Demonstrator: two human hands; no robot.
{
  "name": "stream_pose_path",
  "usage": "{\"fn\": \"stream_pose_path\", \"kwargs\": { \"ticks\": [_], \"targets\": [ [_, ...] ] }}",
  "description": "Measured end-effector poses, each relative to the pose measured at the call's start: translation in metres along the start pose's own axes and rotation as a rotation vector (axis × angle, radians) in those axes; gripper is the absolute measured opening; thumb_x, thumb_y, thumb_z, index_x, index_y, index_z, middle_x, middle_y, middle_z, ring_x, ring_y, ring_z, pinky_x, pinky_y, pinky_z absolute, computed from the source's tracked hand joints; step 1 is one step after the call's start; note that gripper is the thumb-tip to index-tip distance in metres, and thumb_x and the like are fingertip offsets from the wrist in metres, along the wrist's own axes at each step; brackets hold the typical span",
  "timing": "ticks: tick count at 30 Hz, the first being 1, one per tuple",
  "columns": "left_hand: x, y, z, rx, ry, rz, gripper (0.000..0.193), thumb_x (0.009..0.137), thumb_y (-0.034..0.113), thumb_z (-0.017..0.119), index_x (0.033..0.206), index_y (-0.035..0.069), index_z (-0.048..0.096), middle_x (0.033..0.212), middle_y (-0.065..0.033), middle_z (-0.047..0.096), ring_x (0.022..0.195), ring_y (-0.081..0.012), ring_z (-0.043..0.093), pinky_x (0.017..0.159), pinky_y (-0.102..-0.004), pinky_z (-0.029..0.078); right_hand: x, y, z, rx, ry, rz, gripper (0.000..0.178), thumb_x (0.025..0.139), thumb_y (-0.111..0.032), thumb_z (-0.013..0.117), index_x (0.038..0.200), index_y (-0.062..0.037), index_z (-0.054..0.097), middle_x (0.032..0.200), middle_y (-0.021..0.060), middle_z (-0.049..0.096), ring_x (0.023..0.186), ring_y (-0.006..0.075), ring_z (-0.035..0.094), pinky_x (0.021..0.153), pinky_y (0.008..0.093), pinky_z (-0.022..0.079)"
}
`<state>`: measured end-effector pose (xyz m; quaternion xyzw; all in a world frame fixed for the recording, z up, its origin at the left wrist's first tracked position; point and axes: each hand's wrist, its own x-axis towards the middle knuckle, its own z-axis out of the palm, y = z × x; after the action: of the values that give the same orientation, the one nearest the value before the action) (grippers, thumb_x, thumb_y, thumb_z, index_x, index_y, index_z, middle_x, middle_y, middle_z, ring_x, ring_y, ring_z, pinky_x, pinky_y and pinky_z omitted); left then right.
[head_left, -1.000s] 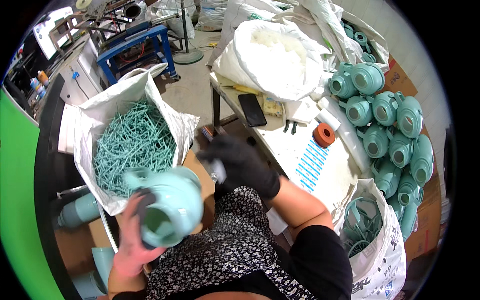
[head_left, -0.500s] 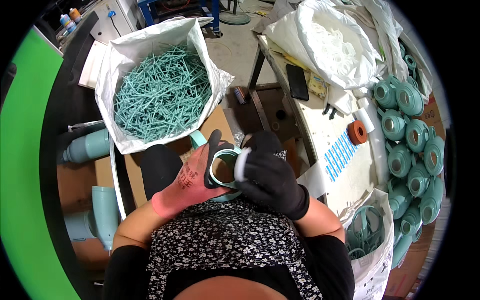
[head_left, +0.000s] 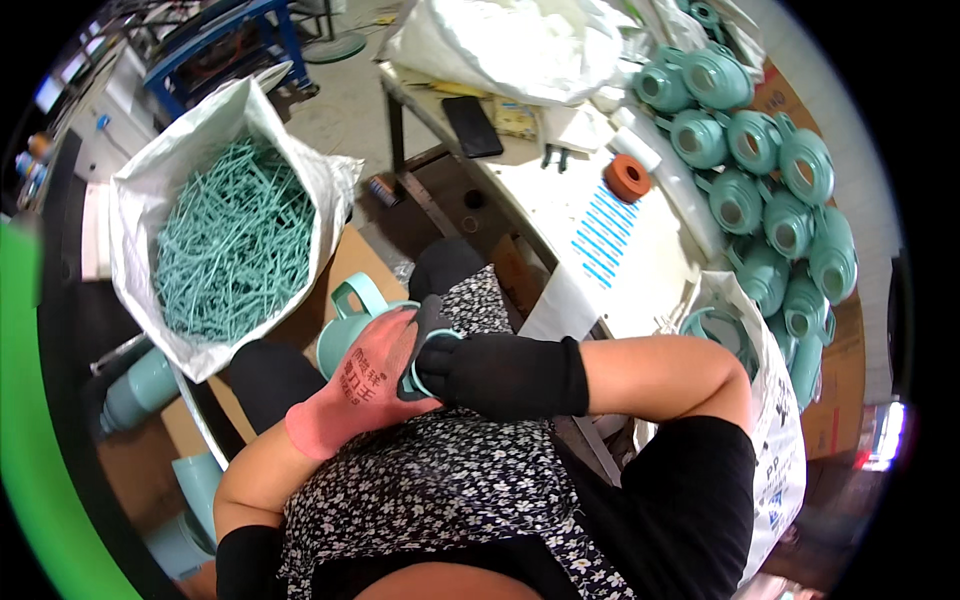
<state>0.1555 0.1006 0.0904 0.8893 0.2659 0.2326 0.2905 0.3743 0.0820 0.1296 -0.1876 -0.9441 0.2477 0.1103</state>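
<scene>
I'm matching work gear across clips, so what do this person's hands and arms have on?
The left hand wears a pink glove with dark printing on its back and dark grey toward the fingers. The right hand wears a plain black glove reaching the wrist. Both forearms are bare below black sleeves: left sleeve, right sleeve.

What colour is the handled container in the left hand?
The container is pale teal; see the head view.
</scene>
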Motion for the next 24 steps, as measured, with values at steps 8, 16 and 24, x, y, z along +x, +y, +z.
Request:
{"fn": "stream_pose_path", "kwargs": {
  "ticks": [8,16,24],
  "targets": [
    [0.021,0.006,-0.012,-0.088,-0.210,0.054,0.075,0.068,0.037,0.080,0.125,-0.004,0.052,0.131,-0.0210,0.051,0.125,-0.0372,0.047,0.109,-0.0449,0.034,-0.024,0.017,0.022,0.131,-0.007,0.072,0.008,0.076,-0.009,0.062,0.083,-0.0046,0.062,0.081,0.0144,0.063,0.076,0.0332,0.063,0.066,0.0401,0.052],
    [-0.088,-0.205,0.016,0.317,-0.077,-0.549,0.026,0.089,0.012,0.051,0.112,0.000,0.057,0.107,-0.0242,0.060,0.101,-0.0398,0.058,0.087,-0.0430,0.048,-0.052,0.057,-0.004,0.355,0.098,-0.086,0.011,0.085,-0.011,0.063,0.086,-0.0004,0.060,0.089,0.0169,0.062,0.082,0.0292,0.062,0.077,0.0395,0.050],
    [-0.052,-0.151,0.015,-0.197,0.172,-0.738,0.015,0.086,0.012,0.055,0.096,0.004,0.060,0.091,-0.0171,0.062,0.089,-0.0350,0.061,0.077,-0.0392,0.048,-0.092,0.299,-0.053,-0.797,0.681,0.894,0.054,0.077,-0.022,0.071,0.128,-0.0114,0.055,0.129,0.0189,0.052,0.121,0.0367,0.048,0.095,0.0457,0.044]
  ]
}}
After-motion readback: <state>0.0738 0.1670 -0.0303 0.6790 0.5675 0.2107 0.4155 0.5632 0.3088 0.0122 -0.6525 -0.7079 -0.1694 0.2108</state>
